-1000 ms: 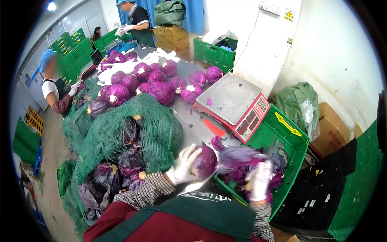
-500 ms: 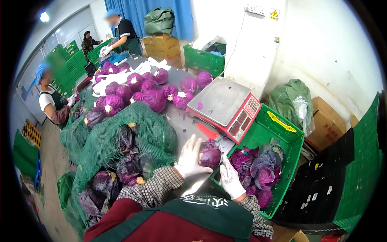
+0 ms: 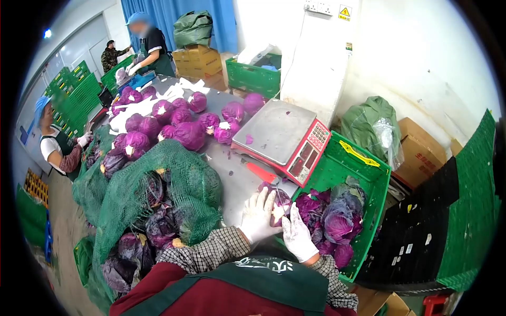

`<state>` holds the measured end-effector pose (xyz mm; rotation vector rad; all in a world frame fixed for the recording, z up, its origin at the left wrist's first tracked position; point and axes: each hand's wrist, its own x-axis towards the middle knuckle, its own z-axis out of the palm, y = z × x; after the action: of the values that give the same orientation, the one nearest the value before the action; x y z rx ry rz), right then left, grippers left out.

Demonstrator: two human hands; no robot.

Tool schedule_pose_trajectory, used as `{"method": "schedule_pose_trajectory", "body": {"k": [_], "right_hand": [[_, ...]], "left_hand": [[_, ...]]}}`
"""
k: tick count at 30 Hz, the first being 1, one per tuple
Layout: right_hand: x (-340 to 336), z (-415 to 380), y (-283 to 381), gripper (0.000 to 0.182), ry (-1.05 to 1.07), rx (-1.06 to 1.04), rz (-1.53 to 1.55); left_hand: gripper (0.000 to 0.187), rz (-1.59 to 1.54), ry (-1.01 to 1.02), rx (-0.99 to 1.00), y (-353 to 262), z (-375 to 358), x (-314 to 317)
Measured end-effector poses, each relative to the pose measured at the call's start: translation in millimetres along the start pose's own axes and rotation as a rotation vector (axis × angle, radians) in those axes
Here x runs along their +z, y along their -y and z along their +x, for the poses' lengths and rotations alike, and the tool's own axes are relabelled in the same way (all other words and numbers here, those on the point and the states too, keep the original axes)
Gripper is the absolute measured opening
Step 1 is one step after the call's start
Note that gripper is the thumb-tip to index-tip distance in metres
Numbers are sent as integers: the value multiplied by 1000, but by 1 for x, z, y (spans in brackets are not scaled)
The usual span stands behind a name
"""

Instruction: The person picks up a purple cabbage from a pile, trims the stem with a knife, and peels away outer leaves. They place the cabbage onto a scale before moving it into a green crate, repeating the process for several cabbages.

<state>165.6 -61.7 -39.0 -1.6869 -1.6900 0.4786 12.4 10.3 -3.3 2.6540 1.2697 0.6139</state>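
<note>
Gloved L hand (image 3: pixel 257 218) & R hand (image 3: pixel 300 237) grasp a red cabbage (image 3: pixel 283 200) btwn them, apparently so it can't roll, w/ green crate (image 3: pixel 376 208) close by at 3 o'clock.

A produce-packing workroom — stacked green crates (image 3: pixel 79 100), red scale (image 3: pixel 284 137), netted cabbages (image 3: pixel 163 195).

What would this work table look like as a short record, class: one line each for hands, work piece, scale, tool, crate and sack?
work piece: cabbage, purple, pale stem visible
left hand: gloved, fingers against the cabbage
right hand: gloved, at its other side
scale: red-sided, purple scraps on pan
red-handled tool: on table, beside scale
green crate: purple cabbages and leaves inside
mesh sack: green, draped over darker cabbages
</note>
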Motion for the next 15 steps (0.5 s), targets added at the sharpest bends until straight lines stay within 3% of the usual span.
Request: {"method": "schedule_pose_trajectory", "body": {"k": [4,5,8,9,10,12,13,15], "right_hand": [[1,5,-3,67,0,77,29],[4,8,-3,64,-88,6,-52],[-6,24,-1,56,36,70,-169],[-14,31,6,42,-116,-154,-325],[-31,43,12,31,107,100,-263],[-12,48,-47,26,-195,-211,-279],[-8,49,-63,25,-239,-376,-371],[-10,40,-59,24,-311,-348,-273]], "left_hand": [[103,49,55,5,-6,6,4],[102,58,66,2,-6,8,4],[102,37,19,-28,-8,13,5],[103,53,35,-51,-10,16,5],[104,41,72,-40,-10,15,3],[106,66,80,-37,-15,10,4],[106,51,68,-11,-11,8,4],[107,6,37,26,-2,2,5]]}}
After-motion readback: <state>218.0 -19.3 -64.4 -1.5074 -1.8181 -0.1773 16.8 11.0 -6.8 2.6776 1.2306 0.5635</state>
